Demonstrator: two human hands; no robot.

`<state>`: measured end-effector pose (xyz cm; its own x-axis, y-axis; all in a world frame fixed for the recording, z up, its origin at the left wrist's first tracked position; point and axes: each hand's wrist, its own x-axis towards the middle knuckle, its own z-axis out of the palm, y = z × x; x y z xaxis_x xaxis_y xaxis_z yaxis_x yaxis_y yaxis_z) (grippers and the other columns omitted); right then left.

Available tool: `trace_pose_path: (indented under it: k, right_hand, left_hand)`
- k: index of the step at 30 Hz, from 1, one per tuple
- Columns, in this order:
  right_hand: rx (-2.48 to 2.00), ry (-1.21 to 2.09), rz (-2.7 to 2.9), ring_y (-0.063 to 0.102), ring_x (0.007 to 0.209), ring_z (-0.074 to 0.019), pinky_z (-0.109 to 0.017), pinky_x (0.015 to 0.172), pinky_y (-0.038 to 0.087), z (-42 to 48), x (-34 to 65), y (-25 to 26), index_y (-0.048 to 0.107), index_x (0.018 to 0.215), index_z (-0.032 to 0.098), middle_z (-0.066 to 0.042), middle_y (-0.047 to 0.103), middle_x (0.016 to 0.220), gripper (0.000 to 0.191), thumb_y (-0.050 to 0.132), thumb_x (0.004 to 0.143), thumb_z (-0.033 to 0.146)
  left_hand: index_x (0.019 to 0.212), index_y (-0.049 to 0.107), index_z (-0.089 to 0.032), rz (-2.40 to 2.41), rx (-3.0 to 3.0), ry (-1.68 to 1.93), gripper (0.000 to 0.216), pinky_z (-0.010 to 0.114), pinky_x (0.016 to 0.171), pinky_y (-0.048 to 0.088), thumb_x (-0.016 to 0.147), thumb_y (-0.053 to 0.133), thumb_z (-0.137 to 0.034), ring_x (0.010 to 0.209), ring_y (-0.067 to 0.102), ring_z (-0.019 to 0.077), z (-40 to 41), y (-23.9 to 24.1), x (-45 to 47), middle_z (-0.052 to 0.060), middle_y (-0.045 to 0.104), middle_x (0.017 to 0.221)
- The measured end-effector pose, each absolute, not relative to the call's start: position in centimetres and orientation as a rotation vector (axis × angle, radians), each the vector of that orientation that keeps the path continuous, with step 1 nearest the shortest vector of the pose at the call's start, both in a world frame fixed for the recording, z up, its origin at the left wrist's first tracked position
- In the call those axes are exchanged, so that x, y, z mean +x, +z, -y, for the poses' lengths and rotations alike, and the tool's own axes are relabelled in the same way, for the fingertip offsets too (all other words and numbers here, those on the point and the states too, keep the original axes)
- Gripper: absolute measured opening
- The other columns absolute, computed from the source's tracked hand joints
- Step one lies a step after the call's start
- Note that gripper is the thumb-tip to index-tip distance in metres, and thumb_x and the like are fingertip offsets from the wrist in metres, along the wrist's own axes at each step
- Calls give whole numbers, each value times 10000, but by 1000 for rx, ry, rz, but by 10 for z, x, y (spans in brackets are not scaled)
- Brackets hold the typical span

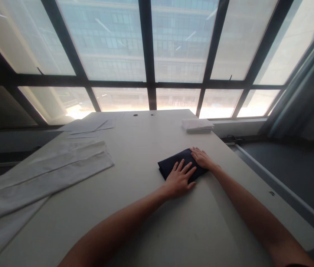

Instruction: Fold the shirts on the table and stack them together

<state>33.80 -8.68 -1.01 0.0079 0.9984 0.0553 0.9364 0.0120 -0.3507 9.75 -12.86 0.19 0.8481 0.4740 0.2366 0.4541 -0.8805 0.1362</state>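
A dark navy folded cloth lies on the white table, right of the middle. My left hand rests flat on its near side with the fingers spread. On the cloth's right end lies my right hand, its fingers stretched out and fairly close together. Both palms press down on the fabric, and neither hand grips it. Part of the cloth is hidden under the hands.
White folded cloths are stacked at the table's far right edge. Long white fabric pieces lie along the left side. Behind them are several sheets of paper. Large windows stand beyond the table, with a grey curtain at right.
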Motion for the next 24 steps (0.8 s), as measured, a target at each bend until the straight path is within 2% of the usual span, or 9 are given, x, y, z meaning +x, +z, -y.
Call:
trace_pose_path:
  k: [5,8,11,14,16,20,24]
  right_hand:
    - [-2056,237,1927,213,1515,-254,-534,1218,158,104,360,-20,419,1527,200,-80,313,1617,545,278,1037,395]
    - [-1987,181,1847,308,1482,-247,-492,1216,211,111,366,-24,474,1492,182,-102,418,1563,532,320,1021,375]
    - [-1888,185,1744,414,1427,-233,-432,1200,282,112,368,-26,563,1418,172,-113,528,1480,502,357,1000,356]
    - [-1789,214,1649,480,1380,-237,-430,1178,338,112,366,-26,640,1334,184,-101,593,1416,468,375,984,346]
    - [-1734,220,1616,514,1352,-243,-433,1168,361,113,364,-26,655,1315,179,-104,614,1391,465,385,980,358]
    - [-1631,185,1688,491,1371,-239,-433,1169,365,117,360,-21,629,1351,176,-105,584,1427,474,417,977,376]
    - [-1589,-23,1885,383,1445,-251,-507,1209,263,125,347,-8,601,1384,188,-102,503,1503,459,435,981,334]
  left_hand:
    - [1592,248,-304,-711,2967,349,679,556,1223,122,1004,369,-619,1532,102,336,127,-1,72,16,198,1662]
    - [1588,259,-310,-680,2953,346,661,549,1224,123,1013,346,-624,1532,117,326,127,-1,55,10,211,1657]
    - [1576,296,-304,-684,2892,371,603,495,1229,165,1044,285,-588,1523,192,270,125,4,39,7,285,1633]
    - [1564,331,-277,-842,2809,500,549,446,1230,190,1074,240,-508,1504,260,219,114,9,30,27,349,1608]
    - [1559,344,-278,-995,2767,535,537,493,1226,182,1072,268,-491,1511,241,250,101,10,28,39,327,1618]
    - [1538,380,-298,-1182,2701,349,520,609,1185,201,1059,326,-493,1500,253,322,72,4,19,53,348,1607]
    - [1465,482,-283,-1365,2632,349,453,615,1177,211,1075,297,-418,1493,276,311,53,1,6,60,384,1589]
